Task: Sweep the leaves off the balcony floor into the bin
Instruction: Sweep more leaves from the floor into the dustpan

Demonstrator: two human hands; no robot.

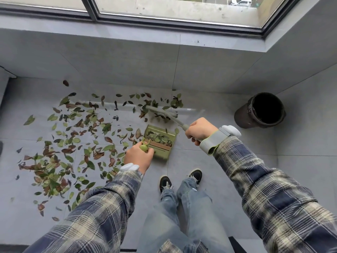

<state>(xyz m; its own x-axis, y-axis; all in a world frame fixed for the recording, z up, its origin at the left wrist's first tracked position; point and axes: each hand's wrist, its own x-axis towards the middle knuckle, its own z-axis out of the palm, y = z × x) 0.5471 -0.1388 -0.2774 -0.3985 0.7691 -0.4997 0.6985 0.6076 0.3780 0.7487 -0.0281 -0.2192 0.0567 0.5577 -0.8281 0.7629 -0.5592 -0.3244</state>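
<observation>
Grey tile balcony floor (pixel 228 161), seen from straight above. Nearest: plaid sleeves (pixel 102 207), jeans (pixel 182 207), two black sneakers (pixel 165 183) on bare tile. Each wrist carried a white device (pixel 129 167); the right one sat on a grey strap (pixel 213 141).

Grip on the left hand (pixel 138 156): fingers fully wrapped round the green handle knob (pixel 144 147) of the dustpan (pixel 160 152). The dustpan sat on the floor just ahead of the sneakers, mouth facing away from the person, comb teeth across its back, a small batch of leaves (pixel 158 138) inside.

Grip on the right hand (pixel 200 130): fisted round the grey broom handle (pixel 180 125), no gap showing. The handle ran up-left from the fist to the broom head (pixel 156 111), motion-blurred just beyond the dustpan mouth, in among leaves.

Most leaves lay on the floor, a green and brown mix. They spread left of the dustpan, from beside the left sleeve out to the wall base, densest at lower left. A thinner band ran along the far side past the broom head.

Further out stood the bin (pixel 242 115): dark, round, upright, open-topped, in the right corner by the wall, well apart from the dustpan and leaves. Interior was too dark to tell its contents.

Beyond: grey wall (pixel 127 57), dark-framed window (pixel 164 8), white car (pixel 240 1) outside.
</observation>
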